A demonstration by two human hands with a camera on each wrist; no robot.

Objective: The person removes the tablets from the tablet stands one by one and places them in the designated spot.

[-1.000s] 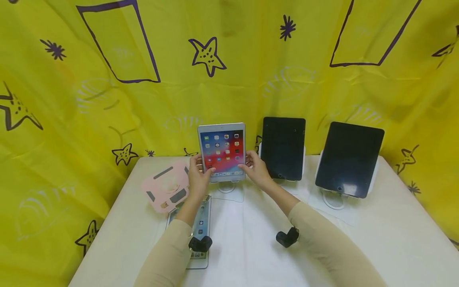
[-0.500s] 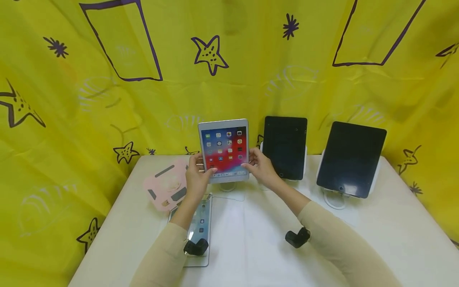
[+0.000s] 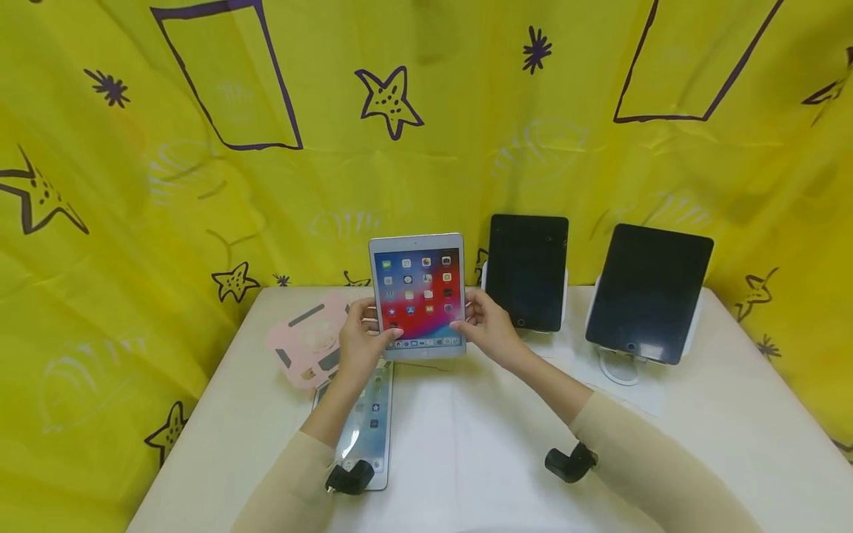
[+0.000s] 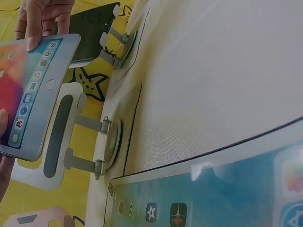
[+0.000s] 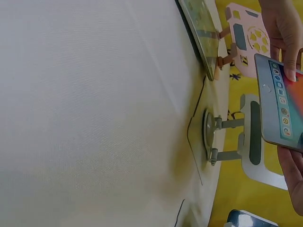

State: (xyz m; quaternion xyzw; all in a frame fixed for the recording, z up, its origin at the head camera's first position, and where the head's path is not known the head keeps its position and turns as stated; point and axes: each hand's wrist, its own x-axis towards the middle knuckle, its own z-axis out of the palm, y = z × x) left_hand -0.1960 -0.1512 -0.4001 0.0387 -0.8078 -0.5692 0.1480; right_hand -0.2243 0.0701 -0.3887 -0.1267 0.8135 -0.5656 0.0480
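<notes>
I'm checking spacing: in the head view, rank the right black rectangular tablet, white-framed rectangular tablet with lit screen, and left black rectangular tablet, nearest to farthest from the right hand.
1. White-framed tablet: held by the right hand, on its left.
2. Left black tablet: behind the hand, slightly right.
3. Right black tablet: farther right.

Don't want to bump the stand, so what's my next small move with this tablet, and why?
Probably draw the tablet slightly toward you, keeping your left hand and right hand on its sides. Both wrist views show the stand's grey pad exposed, and in the head view the tablet now hides the round base visible a second ago, so it seems to be coming away.
</notes>
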